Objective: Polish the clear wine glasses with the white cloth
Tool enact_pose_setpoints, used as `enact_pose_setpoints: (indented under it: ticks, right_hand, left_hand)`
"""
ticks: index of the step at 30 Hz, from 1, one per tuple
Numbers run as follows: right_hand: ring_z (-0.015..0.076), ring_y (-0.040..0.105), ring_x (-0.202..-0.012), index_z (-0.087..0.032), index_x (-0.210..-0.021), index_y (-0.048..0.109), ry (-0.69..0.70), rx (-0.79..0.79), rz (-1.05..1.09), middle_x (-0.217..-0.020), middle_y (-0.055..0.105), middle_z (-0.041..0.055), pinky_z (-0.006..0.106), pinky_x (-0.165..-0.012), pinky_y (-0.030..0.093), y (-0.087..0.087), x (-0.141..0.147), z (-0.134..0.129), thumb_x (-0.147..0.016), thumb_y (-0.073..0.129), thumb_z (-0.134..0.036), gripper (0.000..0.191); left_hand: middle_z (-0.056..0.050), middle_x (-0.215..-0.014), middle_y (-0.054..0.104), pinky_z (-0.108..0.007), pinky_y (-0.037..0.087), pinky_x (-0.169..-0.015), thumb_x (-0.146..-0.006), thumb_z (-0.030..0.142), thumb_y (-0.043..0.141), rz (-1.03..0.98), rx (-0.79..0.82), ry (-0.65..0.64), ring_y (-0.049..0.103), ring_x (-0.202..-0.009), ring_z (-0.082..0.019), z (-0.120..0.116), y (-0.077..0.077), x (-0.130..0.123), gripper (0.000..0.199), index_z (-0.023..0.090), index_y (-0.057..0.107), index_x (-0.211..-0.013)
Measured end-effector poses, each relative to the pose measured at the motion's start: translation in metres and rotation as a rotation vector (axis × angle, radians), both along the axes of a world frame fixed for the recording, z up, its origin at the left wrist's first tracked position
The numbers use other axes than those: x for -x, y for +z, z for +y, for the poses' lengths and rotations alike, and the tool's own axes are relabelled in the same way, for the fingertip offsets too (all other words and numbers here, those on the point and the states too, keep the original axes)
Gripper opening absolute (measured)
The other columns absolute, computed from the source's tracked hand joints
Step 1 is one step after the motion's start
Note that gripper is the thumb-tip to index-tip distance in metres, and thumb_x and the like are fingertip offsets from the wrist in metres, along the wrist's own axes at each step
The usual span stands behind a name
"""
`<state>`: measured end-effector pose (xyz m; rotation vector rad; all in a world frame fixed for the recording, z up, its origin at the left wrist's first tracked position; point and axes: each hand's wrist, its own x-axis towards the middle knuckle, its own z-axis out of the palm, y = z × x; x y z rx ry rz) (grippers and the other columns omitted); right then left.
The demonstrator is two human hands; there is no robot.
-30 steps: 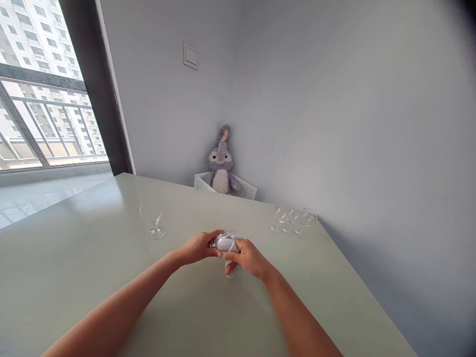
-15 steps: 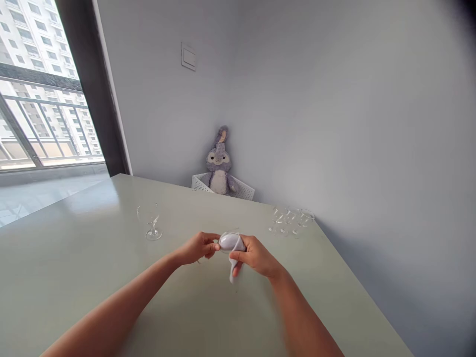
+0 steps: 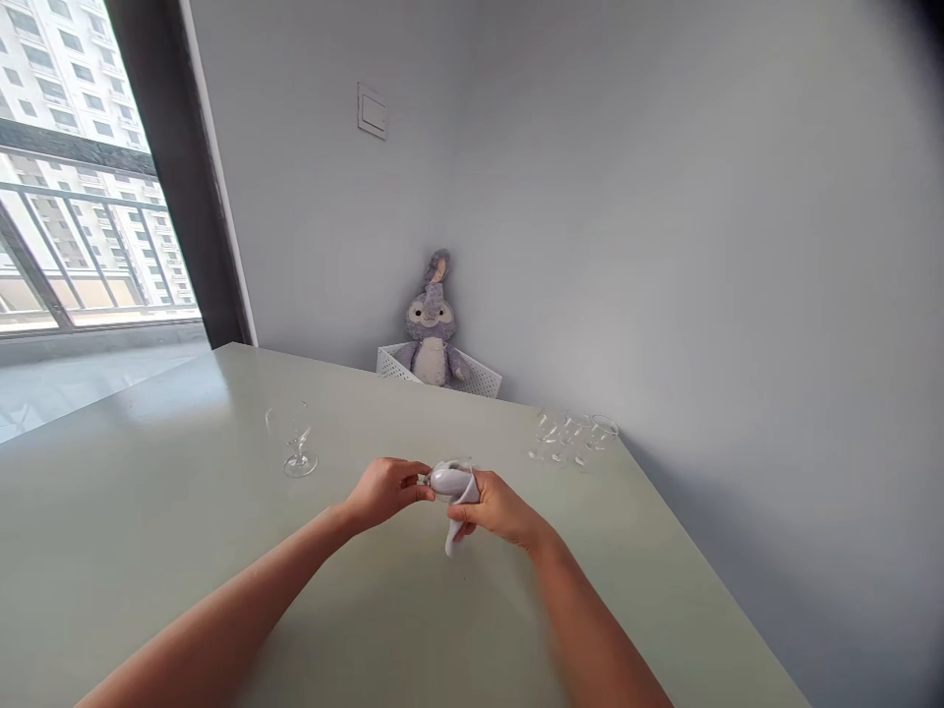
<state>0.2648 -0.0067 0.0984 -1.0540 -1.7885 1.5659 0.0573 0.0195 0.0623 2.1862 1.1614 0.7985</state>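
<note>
Near the middle of the view, a clear glass (image 3: 448, 480) lies sideways between my two hands, with a pale lilac cloth (image 3: 455, 531) bunched in its bowl and hanging down from it. My left hand (image 3: 392, 487) pinches the glass's stem end at the left. At the bowl's right side, my right hand (image 3: 496, 506) grips the cloth, its fingers wrapped round it, with part of the cloth dangling below the thumb. Both hands are above the pale green table (image 3: 354, 610).
One stemmed glass (image 3: 299, 462) stands left of my hands. Several small glasses (image 3: 573, 433) stand together near the table's right edge. Beyond the far edge, a plush rabbit (image 3: 432, 344) sits in a white perforated basket (image 3: 483, 379) against the wall.
The cloth and my right hand have shifted slightly left. My left hand's fingers have changed their hold at the stem end. The view has moved a little.
</note>
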Motion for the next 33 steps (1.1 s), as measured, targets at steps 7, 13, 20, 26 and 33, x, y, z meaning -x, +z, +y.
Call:
enact_pose_setpoints:
  ticks: [7, 13, 20, 26, 33]
  right_hand:
    - [0.0174, 0.058, -0.082, -0.022, -0.074, 0.069, 0.150, -0.228, -0.177, -0.085, 0.064, 0.0006, 0.029, -0.069, 0.048, 0.020, -0.029, 0.002, -0.075, 0.052, -0.022, 0.017]
    - [0.0194, 0.058, -0.086, -0.026, -0.100, 0.065, -0.211, -0.371, -0.199, -0.101, 0.061, 0.0020, 0.036, -0.081, 0.044, 0.033, -0.053, 0.006, -0.078, 0.049, -0.026, 0.027]
    - [0.0271, 0.040, -0.116, -0.032, -0.114, 0.057, -0.036, -0.770, -0.367, -0.119, 0.056, 0.0002, 0.045, -0.100, 0.024, 0.022, 0.001, -0.016, -0.083, 0.048, -0.033, 0.032]
    - [0.0241, 0.053, -0.098, -0.028, -0.095, 0.067, -0.201, -0.585, -0.325, -0.102, 0.064, 0.0037, 0.040, -0.087, 0.037, -0.016, 0.010, 0.009, -0.083, 0.045, -0.036, 0.026]
    - [0.0217, 0.061, -0.078, -0.017, -0.088, 0.064, -0.474, 0.203, 0.475, -0.086, 0.066, 0.0057, 0.036, -0.064, 0.049, -0.031, -0.004, 0.033, -0.075, 0.053, -0.043, 0.031]
  left_hand:
    - [0.004, -0.048, 0.040, -0.022, 0.034, -0.050, -0.073, 0.053, 0.051, -0.259, 0.701, -0.386, 0.033, -0.046, -0.008, 0.005, 0.007, 0.006, 0.040, 0.014, 0.057, -0.070]
    - [0.004, -0.050, 0.040, -0.019, 0.026, -0.042, -0.068, 0.054, 0.054, -0.239, 0.618, 0.010, 0.034, -0.045, -0.007, 0.020, -0.006, 0.016, 0.041, 0.014, 0.059, -0.073]
    - [0.003, -0.051, 0.046, -0.020, 0.026, -0.043, -0.070, 0.043, 0.051, -0.047, 0.364, 0.159, 0.040, -0.045, -0.009, 0.008, -0.010, -0.001, 0.027, 0.018, 0.059, -0.064]
    - [-0.001, -0.053, 0.055, -0.025, 0.031, -0.054, -0.073, 0.041, 0.055, 0.179, -0.219, 0.065, 0.046, -0.051, -0.013, -0.017, -0.013, -0.019, 0.025, 0.020, 0.059, -0.060]
    - [-0.003, -0.069, 0.062, -0.028, 0.038, -0.064, -0.084, 0.041, 0.041, 0.183, -0.301, 0.189, 0.056, -0.064, -0.017, -0.016, -0.015, -0.025, 0.041, 0.024, 0.047, -0.121]
